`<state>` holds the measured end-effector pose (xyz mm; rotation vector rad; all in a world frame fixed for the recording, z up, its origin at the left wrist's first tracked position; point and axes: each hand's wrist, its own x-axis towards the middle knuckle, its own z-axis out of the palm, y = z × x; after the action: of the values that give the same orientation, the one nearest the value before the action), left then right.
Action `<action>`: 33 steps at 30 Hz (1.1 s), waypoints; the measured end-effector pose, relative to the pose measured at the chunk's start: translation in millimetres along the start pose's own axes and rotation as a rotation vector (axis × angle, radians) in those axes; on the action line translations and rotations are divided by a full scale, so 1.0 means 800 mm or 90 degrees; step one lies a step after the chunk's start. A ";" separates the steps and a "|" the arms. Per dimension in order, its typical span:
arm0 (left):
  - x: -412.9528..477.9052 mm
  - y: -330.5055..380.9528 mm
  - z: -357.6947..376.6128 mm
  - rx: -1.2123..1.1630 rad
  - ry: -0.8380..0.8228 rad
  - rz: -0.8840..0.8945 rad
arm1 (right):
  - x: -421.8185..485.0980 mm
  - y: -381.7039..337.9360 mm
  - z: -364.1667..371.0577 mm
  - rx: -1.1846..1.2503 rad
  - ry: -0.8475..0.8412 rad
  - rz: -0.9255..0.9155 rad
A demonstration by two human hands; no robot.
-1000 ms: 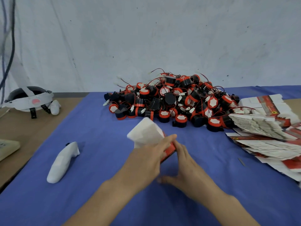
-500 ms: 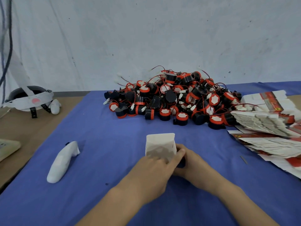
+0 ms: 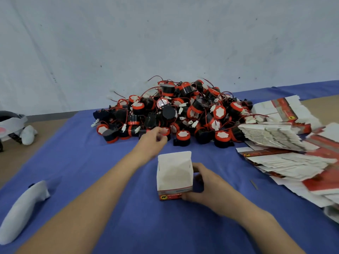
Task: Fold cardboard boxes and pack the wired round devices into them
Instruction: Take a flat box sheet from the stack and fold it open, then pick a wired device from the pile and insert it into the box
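Note:
A small folded cardboard box (image 3: 174, 175), white inside with a red printed base, stands upright on the blue cloth with its top flaps open. My right hand (image 3: 205, 187) grips its right side and lower corner. My left hand (image 3: 153, 142) is stretched forward to the front edge of the pile of black-and-red wired round devices (image 3: 176, 114); its fingers curl around one device (image 3: 166, 132) at the pile's near rim. Whether that device is lifted cannot be told.
A stack of flat unfolded boxes (image 3: 286, 143) spreads over the right side of the blue cloth (image 3: 73, 162). A white controller-shaped object (image 3: 22, 209) lies at the left front. A white headset (image 3: 11, 125) rests on the bare wooden table at far left. A grey wall is behind.
The box went from being folded between both hands to standing upright. My left hand let go of it and reached forward to the pile, while my right hand stayed on the box.

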<state>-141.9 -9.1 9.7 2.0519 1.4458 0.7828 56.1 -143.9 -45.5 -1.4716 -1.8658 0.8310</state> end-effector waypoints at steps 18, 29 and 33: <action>0.071 0.013 0.015 0.142 -0.113 -0.018 | -0.007 0.007 -0.003 -0.017 -0.003 -0.009; -0.128 0.025 -0.095 -0.040 0.164 0.136 | -0.024 -0.069 -0.042 0.142 0.235 -0.066; -0.180 0.051 -0.075 0.082 0.091 0.243 | -0.030 -0.122 -0.028 0.289 0.290 -0.207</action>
<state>-195.5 -153.6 56.5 2.4558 1.2158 1.0268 20.3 -182.7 42.6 -0.9446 -1.4039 0.6390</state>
